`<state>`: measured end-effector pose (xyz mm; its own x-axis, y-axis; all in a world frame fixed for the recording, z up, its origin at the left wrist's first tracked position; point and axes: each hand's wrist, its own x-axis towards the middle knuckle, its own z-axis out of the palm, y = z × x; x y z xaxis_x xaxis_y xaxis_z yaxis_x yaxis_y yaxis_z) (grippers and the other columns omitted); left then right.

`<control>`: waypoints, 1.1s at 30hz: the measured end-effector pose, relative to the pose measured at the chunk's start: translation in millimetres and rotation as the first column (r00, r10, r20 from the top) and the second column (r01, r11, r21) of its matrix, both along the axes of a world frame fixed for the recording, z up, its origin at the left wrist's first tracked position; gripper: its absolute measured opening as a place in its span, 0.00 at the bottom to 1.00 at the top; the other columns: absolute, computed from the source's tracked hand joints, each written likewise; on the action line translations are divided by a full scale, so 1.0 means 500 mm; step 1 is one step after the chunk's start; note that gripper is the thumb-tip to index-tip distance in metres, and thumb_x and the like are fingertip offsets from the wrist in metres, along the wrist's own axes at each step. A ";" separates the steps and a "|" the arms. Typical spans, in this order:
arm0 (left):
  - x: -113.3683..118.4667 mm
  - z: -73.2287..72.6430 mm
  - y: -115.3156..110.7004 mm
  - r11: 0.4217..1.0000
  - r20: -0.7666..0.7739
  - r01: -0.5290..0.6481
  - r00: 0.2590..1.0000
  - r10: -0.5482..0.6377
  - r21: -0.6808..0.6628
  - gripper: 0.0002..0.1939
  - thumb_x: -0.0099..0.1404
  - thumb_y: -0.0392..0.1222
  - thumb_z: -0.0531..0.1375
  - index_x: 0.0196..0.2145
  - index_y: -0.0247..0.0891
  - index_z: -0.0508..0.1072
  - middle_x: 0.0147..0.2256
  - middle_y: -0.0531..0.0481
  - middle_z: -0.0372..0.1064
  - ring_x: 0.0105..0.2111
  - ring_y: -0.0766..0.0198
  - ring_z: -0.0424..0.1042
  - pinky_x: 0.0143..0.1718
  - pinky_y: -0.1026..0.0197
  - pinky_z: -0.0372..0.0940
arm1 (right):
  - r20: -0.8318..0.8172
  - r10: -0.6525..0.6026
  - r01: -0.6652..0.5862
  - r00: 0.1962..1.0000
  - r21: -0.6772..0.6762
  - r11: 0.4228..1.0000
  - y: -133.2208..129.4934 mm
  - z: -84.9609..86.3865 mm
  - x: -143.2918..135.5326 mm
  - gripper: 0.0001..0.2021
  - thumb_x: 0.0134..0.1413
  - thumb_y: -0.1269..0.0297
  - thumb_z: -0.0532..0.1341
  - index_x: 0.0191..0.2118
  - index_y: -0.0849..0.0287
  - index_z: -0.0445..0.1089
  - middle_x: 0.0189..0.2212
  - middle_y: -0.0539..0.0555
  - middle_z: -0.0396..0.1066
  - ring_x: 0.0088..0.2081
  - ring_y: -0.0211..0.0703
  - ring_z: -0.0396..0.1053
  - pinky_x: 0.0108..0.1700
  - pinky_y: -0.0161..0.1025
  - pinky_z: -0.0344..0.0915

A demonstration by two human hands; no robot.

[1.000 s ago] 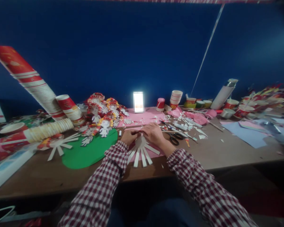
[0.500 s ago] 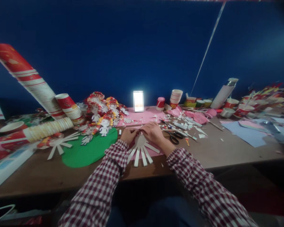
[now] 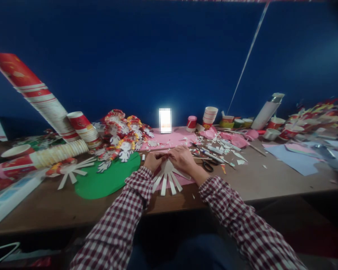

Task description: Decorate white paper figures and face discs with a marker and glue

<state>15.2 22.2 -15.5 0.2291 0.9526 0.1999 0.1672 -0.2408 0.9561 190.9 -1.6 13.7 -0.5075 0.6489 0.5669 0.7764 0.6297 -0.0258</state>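
Note:
A paper cup cut into white strips [image 3: 166, 173] lies fanned out on a pink sheet [image 3: 187, 181], its round base towards the far side and its strips towards me. My left hand [image 3: 153, 162] pinches at the far left edge of it, fingers bent. From the right, my right hand [image 3: 181, 159] curls over the same far edge, and the fingertips of both hands meet there. Whatever small part lies between those fingertips is hidden. Black-handled scissors [image 3: 207, 165] rest just right of my right hand.
A green round sheet [image 3: 108, 183] lies left, beside another cut cup [image 3: 73, 171]. Behind it are decorated paper figures [image 3: 125, 150]. Stacked paper cups [image 3: 52, 105] lean far left. Paper scraps [image 3: 222, 146], a tilted flask [image 3: 267, 112] and blue paper [image 3: 293, 159] are right. A bright screen [image 3: 165, 120] stands behind.
Very little differs. My fingers shift slightly at the far edge of the cut cup, and the right hand lies a little flatter over it. The whole view has moved marginally.

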 end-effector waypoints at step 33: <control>0.006 -0.008 0.000 0.991 0.119 -0.088 0.988 0.100 -0.101 0.18 0.49 0.42 0.65 0.39 0.32 0.76 0.18 0.55 0.69 0.16 0.71 0.63 0.18 0.69 0.56 | 0.009 0.021 -0.020 1.000 -0.080 0.997 0.003 0.004 -0.001 0.07 0.59 0.66 0.58 0.39 0.58 0.73 0.37 0.55 0.75 0.39 0.44 0.68 0.43 0.39 0.54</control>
<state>18.2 22.4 -19.5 0.1169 0.9848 0.1284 0.0639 -0.1365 0.9886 190.4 -0.2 15.8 -0.5266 0.6814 0.5083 0.7637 0.6418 -0.0692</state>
